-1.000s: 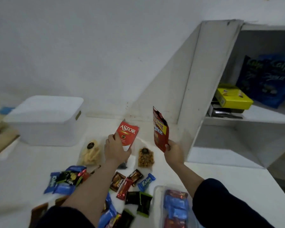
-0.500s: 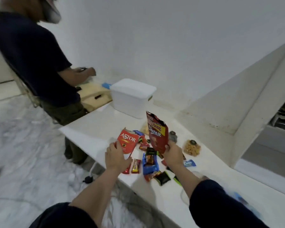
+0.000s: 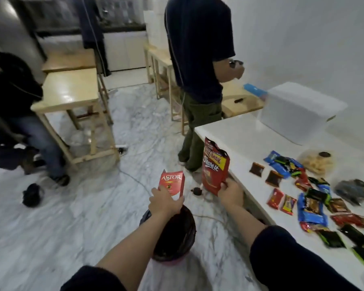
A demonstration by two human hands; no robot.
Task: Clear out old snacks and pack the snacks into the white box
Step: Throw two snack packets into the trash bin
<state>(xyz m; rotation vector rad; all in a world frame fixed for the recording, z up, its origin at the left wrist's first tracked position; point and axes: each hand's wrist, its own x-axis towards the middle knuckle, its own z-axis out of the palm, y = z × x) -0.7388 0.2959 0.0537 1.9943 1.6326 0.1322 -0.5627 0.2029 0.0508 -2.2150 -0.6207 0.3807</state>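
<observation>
Marble floor (image 3: pixel 51 217) | left hand (image 3: pixel 165 203) grips Astor box (image 3: pixel 172 184) | right hand (image 3: pixel 230 194) grips Beng-Beng pouch (image 3: pixel 214 166)

Red Astor box (image 3: pixel 172 184) with white lettering, torn open at the top. Beside it a deep red Beng-Beng pouch (image 3: pixel 215 169) with a yellow band and white script. Below them a bin (image 3: pixel 174 234) lined in dark brown-black, with a pink rim showing. The floor (image 3: pixel 72 217) is white marble with grey veins. The counter (image 3: pixel 240 139) is plain white, and the lidded box (image 3: pixel 301 111) at its far edge is white too. Along the counter's near edge lie small packets (image 3: pixel 311 208) in blue, red, black-and-green and brown. The sleeves (image 3: pixel 298 261) are dark navy.
</observation>
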